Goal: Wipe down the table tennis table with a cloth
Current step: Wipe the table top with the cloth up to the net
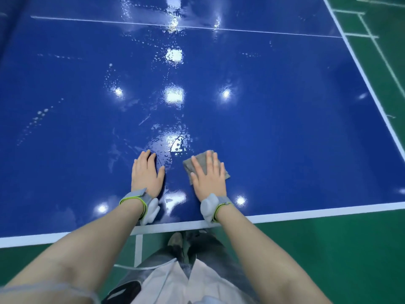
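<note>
Right hand (209, 176) presses a grey cloth (202, 165) flat-fingered on the wet blue worktop (285, 128); left hand (146, 171) lies flat beside, seemingly on water droplets (173, 139).

Lighting is coming from overhead, and the glossy blue table (285, 128) is bouncing it straight back: a column of square white glare patches is running down the middle, with smaller round hotspots sitting either side and near the white edge line (328, 210). Wet streaks and droplets are catching the light and sparkling around those patches. Overall it's looking bright and evenly lit, with only soft, faint shadows showing under the left hand (146, 172) and right hand (209, 178). The wide-angle lens is bending the table's edges outward, the corners are going soft, and the forearms at the bottom are looking stretched and slightly blurry.
</note>
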A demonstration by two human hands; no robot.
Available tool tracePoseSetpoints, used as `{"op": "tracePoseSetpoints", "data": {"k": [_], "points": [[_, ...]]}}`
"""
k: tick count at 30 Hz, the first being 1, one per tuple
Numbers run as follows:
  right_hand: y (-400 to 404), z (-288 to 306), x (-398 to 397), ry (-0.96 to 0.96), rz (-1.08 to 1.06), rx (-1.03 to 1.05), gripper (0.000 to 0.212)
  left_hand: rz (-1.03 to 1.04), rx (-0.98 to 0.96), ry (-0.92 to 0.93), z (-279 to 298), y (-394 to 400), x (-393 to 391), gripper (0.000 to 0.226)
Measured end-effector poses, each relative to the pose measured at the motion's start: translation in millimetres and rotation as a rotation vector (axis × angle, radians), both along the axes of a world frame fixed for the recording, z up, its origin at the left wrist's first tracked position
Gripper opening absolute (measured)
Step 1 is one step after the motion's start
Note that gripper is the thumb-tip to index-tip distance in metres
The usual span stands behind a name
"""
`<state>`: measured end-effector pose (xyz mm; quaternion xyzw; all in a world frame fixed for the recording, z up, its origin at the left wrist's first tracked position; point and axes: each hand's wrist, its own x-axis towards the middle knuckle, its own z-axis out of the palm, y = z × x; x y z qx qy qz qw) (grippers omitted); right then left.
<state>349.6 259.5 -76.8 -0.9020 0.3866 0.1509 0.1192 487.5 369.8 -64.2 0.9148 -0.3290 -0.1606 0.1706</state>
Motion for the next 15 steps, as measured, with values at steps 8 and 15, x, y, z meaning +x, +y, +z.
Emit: {"op": "tracePoseSetpoints", "data": {"k": [8, 15], "points": [[-53, 4, -9, 0.006, -0.168, -0.035, 0.052, 0.05, -0.016, 0.041, -1, -23, 3, 0.049], [-14, 3, 31, -0.036, 0.048, -0.022, 0.056, 0.075, -0.008, 0.048, -1, -38, 10, 0.05]]}}
